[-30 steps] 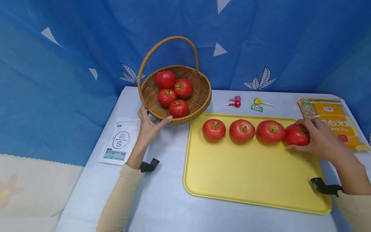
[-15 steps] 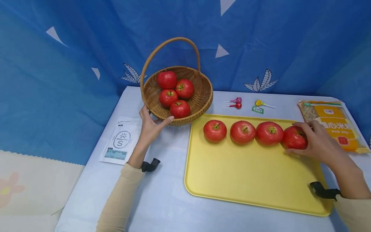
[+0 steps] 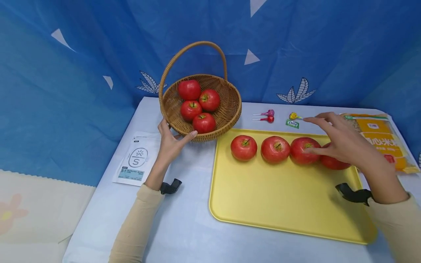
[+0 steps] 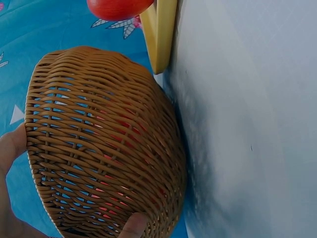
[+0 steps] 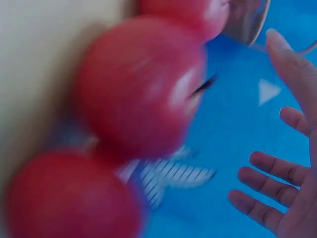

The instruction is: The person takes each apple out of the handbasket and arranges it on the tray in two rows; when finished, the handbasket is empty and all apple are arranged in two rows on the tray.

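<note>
A wicker basket (image 3: 230, 109) with a hoop handle holds several red apples (image 3: 204, 122) at the back of the table. My left hand (image 3: 172, 138) cups its near left side, thumb and fingers curled round the weave (image 4: 99, 148). A yellow tray (image 3: 279, 197) carries a row of red apples (image 3: 243, 147). My right hand (image 3: 317, 134) hovers over the row's right end with fingers (image 5: 277, 168) spread, holding nothing. It partly hides the rightmost apple (image 3: 330, 163). The right wrist view shows blurred apples (image 5: 138, 84).
Behind the tray lie two pink lollipops (image 3: 267, 116), a yellow lollipop (image 3: 294, 116) and a small green packet (image 3: 291, 124). An orange food packet (image 3: 378, 133) lies at the right edge. A white pouch (image 3: 135, 159) lies left of the basket. Blue cloth backs the table.
My right hand let go of the rightmost apple on the tray, opened and lifted up and to the left. The left hand and basket stayed put.
</note>
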The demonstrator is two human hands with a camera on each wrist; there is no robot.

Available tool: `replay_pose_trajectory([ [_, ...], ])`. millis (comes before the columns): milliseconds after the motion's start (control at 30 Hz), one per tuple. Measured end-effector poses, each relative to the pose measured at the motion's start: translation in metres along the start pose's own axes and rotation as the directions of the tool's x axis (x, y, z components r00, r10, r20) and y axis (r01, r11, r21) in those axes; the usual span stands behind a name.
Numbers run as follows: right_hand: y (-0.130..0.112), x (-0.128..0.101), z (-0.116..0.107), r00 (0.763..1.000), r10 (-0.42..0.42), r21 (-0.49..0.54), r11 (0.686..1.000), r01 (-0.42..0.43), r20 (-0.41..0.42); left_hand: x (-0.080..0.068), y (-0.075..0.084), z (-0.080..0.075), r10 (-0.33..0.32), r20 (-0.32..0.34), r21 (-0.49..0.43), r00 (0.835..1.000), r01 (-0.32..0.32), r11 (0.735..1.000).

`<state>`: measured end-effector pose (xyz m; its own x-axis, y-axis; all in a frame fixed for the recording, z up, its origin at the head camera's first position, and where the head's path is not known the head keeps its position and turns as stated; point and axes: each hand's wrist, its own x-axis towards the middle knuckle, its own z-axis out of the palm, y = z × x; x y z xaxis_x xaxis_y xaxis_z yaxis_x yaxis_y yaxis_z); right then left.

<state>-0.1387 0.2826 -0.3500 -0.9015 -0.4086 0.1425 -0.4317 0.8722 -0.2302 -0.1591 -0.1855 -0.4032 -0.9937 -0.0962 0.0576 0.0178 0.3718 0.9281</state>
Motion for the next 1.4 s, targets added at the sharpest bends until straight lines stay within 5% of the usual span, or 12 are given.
replay_pose_trajectory([
  [167,-0.047,0.058,-0.001,0.986,-0.163,0.084,0.983,0.16,0.03,0.0,-0.001,-0.003,-0.006,-0.005,0.003,1.0,0.006,1.0],
  [367,-0.091,0.131,0.009,0.925,-0.38,0.186,0.907,0.377,-0.022,0.002,0.0,-0.001,0.008,-0.007,-0.016,1.0,-0.008,1.0],
  [633,-0.136,0.202,0.041,0.876,-0.438,0.313,0.876,0.365,0.204,0.002,0.001,0.0,0.016,-0.003,-0.01,1.0,-0.016,1.0],
  [1067,-0.163,0.248,0.082,0.786,-0.383,0.343,0.91,0.232,0.485,0.003,-0.002,0.0,0.023,0.006,-0.036,1.0,-0.023,0.999],
  [1267,-0.167,0.252,0.095,0.758,-0.37,0.312,0.922,0.228,0.538,0.003,-0.002,-0.001,0.016,0.012,-0.031,1.0,-0.016,0.999],
  [1400,-0.17,0.254,0.099,0.762,-0.364,0.275,0.928,0.251,0.536,0.003,-0.001,-0.002,0.016,0.011,-0.021,1.0,-0.016,1.0],
])
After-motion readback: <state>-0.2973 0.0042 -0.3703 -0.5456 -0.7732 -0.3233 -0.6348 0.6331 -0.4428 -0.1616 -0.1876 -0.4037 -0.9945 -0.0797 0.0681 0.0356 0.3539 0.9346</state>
